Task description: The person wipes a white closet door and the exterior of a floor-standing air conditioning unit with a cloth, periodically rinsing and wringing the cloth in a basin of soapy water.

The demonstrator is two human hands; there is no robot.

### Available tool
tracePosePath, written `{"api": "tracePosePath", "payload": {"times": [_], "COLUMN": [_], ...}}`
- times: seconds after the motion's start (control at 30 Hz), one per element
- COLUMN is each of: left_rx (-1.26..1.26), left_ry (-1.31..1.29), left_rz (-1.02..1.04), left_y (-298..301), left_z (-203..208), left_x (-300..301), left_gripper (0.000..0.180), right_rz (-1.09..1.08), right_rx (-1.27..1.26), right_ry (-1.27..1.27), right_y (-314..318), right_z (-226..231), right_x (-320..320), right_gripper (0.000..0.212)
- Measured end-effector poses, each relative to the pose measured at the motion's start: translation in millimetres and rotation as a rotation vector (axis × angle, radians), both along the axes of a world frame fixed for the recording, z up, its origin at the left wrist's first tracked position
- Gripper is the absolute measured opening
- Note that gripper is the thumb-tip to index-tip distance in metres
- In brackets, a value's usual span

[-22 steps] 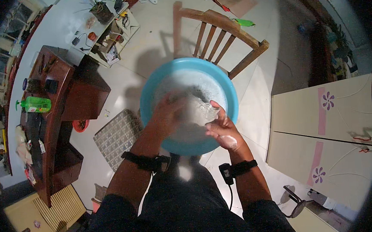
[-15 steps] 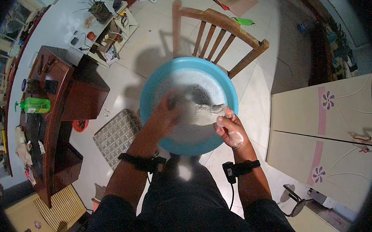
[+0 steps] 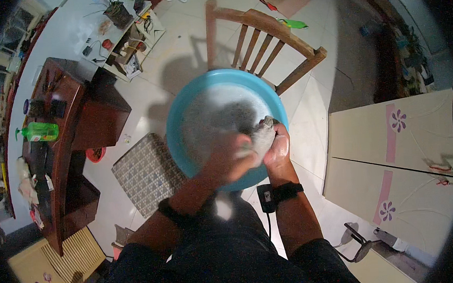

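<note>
A light blue basin (image 3: 176, 139) of sudsy, cloudy water stands in front of me. Above its near right side, my right hand (image 3: 279, 147) is closed around a wet, whitish-grey cloth (image 3: 263, 138), whose bunched dark end sticks up past the fingers. White foam coats that hand near the thumb. My left hand (image 3: 230, 159) is against the cloth's left side, over the near part of the basin. Motion smears its fingers, so their grip is unclear.
A wooden chair (image 3: 276, 25) stands behind the basin. A patterned stool (image 3: 147, 173) is at the left, beside a dark red desk (image 3: 76, 99) bearing a green pump bottle (image 3: 42, 131). Cream cabinets (image 3: 358, 148) stand at the right.
My left hand has moved right and nearer to me, up against the cloth. The cloth, stretched out between the hands before, is now bunched in my right hand.
</note>
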State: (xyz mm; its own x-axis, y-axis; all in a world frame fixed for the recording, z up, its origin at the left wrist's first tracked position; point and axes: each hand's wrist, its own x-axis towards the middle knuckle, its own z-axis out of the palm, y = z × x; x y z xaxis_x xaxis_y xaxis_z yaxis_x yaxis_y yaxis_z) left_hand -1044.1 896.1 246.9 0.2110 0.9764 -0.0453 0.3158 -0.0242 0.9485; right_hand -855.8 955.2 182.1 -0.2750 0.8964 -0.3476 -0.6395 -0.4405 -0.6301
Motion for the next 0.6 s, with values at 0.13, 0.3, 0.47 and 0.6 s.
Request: {"api": "tracePosePath", "payload": {"times": [0.13, 0.3, 0.47, 0.6], "left_rx": [0.503, -0.024, 0.151, 0.108], "left_ry": [0.282, 0.343, 0.332, 0.534], "left_rz": [0.176, 0.305, 0.368, 0.142], "left_y": [18, 55, 33, 41], "left_z": [14, -9, 10, -6], "left_x": [28, -7, 39, -11], "left_gripper": [0.024, 0.030, 0.028, 0.030], "right_rz": [0.063, 0.036, -0.054, -0.055], "right_rx": [0.487, -0.310, -0.068, -0.338], "right_ry": [-0.497, 0.003, 0.291, -0.043], "right_y": [-21, -8, -21, -20], "right_z": [-5, 72, 23, 64], "right_x": [-36, -83, -73, -93], "right_gripper": [0.034, 0.051, 0.050, 0.043]}}
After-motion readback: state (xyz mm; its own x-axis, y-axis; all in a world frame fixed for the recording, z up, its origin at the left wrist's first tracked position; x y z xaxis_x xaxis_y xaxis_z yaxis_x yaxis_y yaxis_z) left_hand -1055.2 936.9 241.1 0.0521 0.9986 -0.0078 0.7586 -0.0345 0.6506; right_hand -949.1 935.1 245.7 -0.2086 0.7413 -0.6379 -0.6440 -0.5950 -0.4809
